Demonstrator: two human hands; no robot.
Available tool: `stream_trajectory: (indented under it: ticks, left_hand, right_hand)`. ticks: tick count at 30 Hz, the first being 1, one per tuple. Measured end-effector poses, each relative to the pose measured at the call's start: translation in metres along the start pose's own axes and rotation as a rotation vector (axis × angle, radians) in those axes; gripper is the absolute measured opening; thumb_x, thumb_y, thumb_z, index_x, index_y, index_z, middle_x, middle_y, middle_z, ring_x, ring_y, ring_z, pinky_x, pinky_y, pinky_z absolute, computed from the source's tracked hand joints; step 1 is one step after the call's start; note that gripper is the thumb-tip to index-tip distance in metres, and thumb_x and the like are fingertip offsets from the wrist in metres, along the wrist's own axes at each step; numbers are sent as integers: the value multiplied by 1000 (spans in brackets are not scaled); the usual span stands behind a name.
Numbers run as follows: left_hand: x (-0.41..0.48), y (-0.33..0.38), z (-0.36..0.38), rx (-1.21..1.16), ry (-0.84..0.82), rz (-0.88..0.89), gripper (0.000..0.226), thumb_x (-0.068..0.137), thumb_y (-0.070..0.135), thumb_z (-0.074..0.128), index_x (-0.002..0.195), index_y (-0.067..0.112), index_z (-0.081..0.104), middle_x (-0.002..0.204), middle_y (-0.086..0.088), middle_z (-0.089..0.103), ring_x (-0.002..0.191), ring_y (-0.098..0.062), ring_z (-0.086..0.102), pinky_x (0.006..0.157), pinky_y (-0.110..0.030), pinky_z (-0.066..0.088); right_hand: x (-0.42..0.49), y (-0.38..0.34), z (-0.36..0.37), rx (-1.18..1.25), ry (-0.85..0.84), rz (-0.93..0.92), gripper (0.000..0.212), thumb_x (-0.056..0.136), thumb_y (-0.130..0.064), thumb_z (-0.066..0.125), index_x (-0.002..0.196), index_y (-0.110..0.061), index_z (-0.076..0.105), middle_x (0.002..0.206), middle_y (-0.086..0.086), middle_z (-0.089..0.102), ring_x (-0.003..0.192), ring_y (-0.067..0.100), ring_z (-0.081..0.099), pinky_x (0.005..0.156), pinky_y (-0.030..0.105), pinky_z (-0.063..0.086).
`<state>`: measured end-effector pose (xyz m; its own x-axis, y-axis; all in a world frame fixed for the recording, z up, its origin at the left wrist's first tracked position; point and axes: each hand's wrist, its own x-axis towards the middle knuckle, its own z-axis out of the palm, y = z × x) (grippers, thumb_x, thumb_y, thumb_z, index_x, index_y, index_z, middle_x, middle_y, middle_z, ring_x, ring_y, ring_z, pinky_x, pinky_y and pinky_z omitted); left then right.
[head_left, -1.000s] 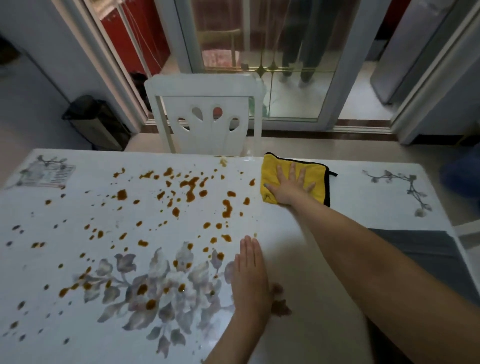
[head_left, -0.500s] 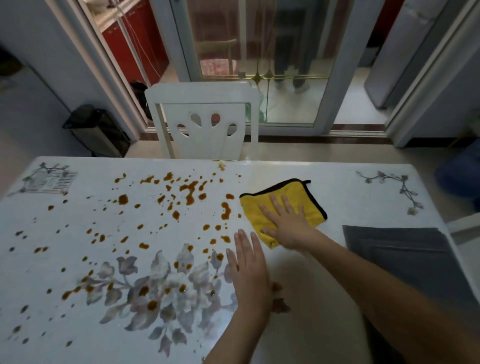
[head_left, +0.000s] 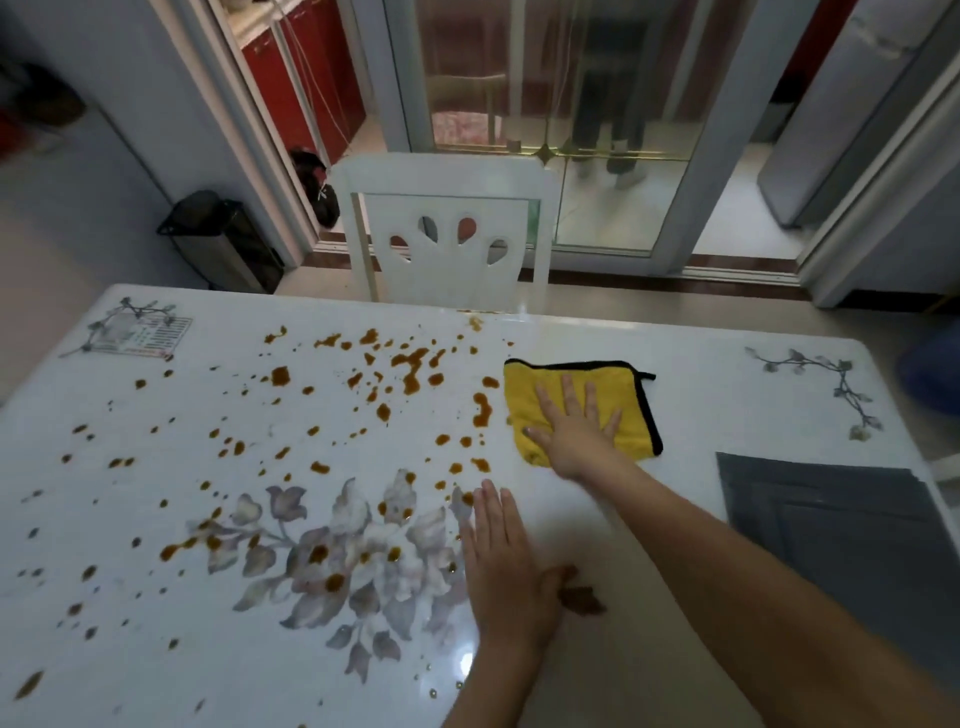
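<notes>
Right hand (head_left: 574, 431), fingers spread, presses the yellow cloth (head_left: 535, 387) flat: sweep leftward through the brown spills (head_left: 482, 408) with even pressure, flat left hand (head_left: 506, 566) bracing the counter (head_left: 701, 395).

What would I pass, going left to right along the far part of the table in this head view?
Printed label at the corner → brown splashes → yellow cloth with the right hand pressed flat on it → grey leaf sprig print near the right corner.
</notes>
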<state>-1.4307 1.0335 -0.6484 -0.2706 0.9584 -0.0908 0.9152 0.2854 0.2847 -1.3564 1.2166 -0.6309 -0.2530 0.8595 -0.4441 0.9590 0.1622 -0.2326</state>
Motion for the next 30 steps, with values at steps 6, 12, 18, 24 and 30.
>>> stream_trajectory:
  ticks: [6, 12, 18, 24, 30]
  left_hand:
    - [18, -100, -66, 5, -104, -367, 138, 52, 90, 50, 151, 11, -3, 160, -8, -6, 147, -23, -8, 118, -47, 0]
    - [16, -140, -66, -22, -118, -357, 143, 46, 87, 60, 152, 12, 0, 161, -5, 2, 148, -20, 5, 120, -41, 8]
    - [17, -140, -66, -24, -86, -339, 143, 43, 87, 62, 152, 11, 8, 160, -7, 11, 147, -21, 11, 120, -41, 12]
    - [20, -137, -71, -25, -82, -346, 145, 39, 88, 62, 151, 11, 12, 159, -6, 16, 146, -22, 15, 118, -46, 15]
    - [12, -151, -91, -141, -169, -292, 146, 33, 86, 67, 149, 14, 15, 159, -5, 14, 146, -21, 14, 117, -52, 17]
  right_hand:
    - [53, -31, -29, 61, -16, 109, 70, 97, -56, 31, 151, -38, -10, 157, 0, -28, 142, 33, -29, 109, 69, -9]
    - [62, -41, -30, 29, -24, 110, 72, 95, -62, 27, 151, -37, -10, 157, 1, -27, 142, 35, -27, 108, 69, -8]
    - [32, -71, -2, -128, -61, -152, 70, 96, -62, 25, 151, -37, -10, 158, 1, -26, 144, 34, -23, 109, 69, -5]
    - [-35, -130, 58, -245, -120, -430, 72, 95, -63, 29, 150, -39, -10, 156, 0, -29, 142, 33, -29, 108, 69, -11]
    - [-44, -136, 53, -230, -163, -367, 75, 93, -63, 33, 150, -42, -10, 156, -8, -30, 144, 27, -27, 111, 65, -9]
